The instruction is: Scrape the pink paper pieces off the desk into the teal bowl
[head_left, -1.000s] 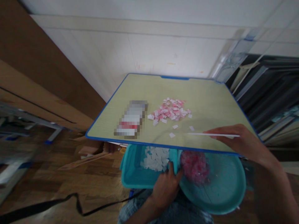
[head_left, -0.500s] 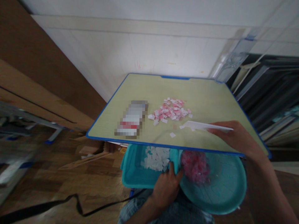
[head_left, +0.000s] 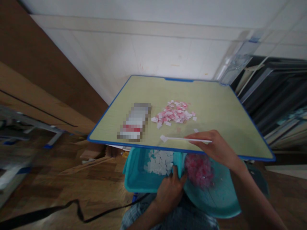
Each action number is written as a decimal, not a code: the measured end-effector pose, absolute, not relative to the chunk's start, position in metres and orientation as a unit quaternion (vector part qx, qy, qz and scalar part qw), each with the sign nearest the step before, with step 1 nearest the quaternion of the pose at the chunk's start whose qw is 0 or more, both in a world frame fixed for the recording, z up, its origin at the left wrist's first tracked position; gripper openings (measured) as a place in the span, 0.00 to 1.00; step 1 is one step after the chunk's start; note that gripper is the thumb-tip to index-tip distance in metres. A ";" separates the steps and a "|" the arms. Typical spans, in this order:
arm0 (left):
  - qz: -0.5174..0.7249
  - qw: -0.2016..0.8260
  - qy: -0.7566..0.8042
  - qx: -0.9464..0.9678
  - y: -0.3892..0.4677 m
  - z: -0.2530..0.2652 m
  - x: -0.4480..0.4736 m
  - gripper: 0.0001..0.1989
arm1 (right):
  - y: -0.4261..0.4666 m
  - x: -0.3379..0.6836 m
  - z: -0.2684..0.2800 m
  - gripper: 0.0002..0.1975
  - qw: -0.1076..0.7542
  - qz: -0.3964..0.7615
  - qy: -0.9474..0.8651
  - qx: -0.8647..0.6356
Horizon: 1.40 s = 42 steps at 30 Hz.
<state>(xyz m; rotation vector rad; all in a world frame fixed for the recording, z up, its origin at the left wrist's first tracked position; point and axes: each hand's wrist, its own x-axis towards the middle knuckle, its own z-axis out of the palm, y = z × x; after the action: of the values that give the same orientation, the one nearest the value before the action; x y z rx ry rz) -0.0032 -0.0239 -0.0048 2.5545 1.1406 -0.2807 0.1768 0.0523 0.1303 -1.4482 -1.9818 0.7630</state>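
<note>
My right hand (head_left: 213,145) is closed around a slim white stick-like tool (head_left: 176,138), held nearly level over the near part of the yellow-green board (head_left: 208,95). A small white square (head_left: 163,138) is at the tool's left tip; whether it is stuck there I cannot tell. Beyond it lies a pile of pink and white paper squares (head_left: 176,113). Below the board, my left hand (head_left: 169,191) grips the right rim of a teal rectangular tub (head_left: 136,187), which holds white paper pieces (head_left: 159,163).
A blurred-out phone-shaped object (head_left: 135,121) lies on the board's left side. Under its right edge, a round teal basin (head_left: 218,204) holds a pink bundle (head_left: 200,171). A black strap (head_left: 79,209) crosses at lower left. A white wall (head_left: 155,54) stands behind.
My right hand has moved left and toward me with the white tool. Its tip now reaches the white square near the board's front edge. My left hand stays on the tub's rim.
</note>
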 end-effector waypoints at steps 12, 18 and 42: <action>-0.092 0.168 0.402 0.896 -0.024 -0.007 -0.002 0.24 | 0.012 0.266 0.117 0.11 0.282 0.171 -0.607 -0.723; -0.098 0.173 0.403 0.893 -0.024 -0.006 -0.003 0.24 | 0.032 0.224 0.121 0.13 0.260 0.271 -0.645 -0.665; -0.086 0.171 0.415 0.889 -0.026 -0.001 -0.001 0.25 | 0.058 0.156 0.117 0.13 0.287 0.335 -0.720 -0.536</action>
<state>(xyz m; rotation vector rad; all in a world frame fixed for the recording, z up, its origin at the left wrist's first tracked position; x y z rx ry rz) -0.0011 -0.0256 -0.0005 2.5265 1.1792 -0.2440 0.1562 0.0579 0.1165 -1.4311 -1.9243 0.8945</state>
